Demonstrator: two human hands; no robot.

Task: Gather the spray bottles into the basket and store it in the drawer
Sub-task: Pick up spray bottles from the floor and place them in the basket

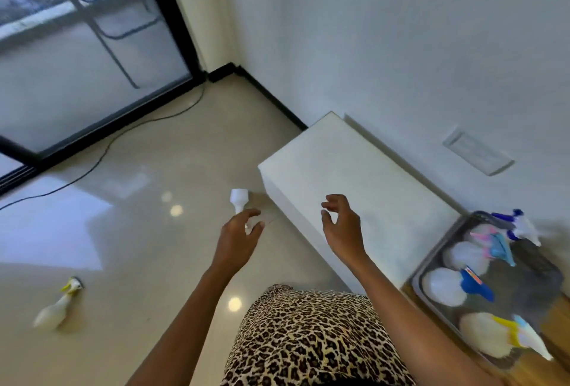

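A grey basket (531, 274) sits at the right on a wooden surface and holds several white spray bottles with blue, pink and yellow triggers. A white spray bottle (239, 199) lies on the floor beside the white cabinet (339, 170). My left hand (239, 233) reaches down over its near end with fingers curled and apart; part of the bottle is hidden behind the fingers. My right hand (339, 225) hovers over the cabinet's front edge, fingers spread and holding nothing. Another white bottle with a yellow trigger (58, 308) lies on the floor at the far left. No drawer is in view.
A black cable (101, 154) runs across the glossy tile floor toward a black-framed glass door (92, 46). The white wall behind the cabinet carries a socket plate (478, 153). My leopard-print clothing (308, 339) fills the bottom middle.
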